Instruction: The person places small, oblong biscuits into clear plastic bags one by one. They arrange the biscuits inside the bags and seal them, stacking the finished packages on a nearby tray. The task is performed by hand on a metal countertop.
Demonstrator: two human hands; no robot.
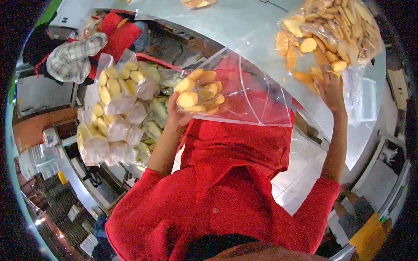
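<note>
In my left hand (177, 109) is the closed end of a clear plastic bag (257, 106), its fingers wrapped round it. Several orange-yellow oval slices (188, 99) lie in the bag's left part; its right part is flat and see-through. At the right, my right hand (332, 89) reaches over the table, fingers stretched out and apart. Its fingertips touch loose slices (308, 45) of the same sort. Just beyond them lies a big open clear bag (344, 26) full of such slices. I cannot tell if a slice sits under the right fingers.
Left of me is a heap of filled clear bags (117, 117) with pale yellow and greenish pieces. The pale table (244, 30) stretches ahead, with a small bagged portion (198, 3) at its far edge. A person in a checked sleeve (76, 58) is at the far left.
</note>
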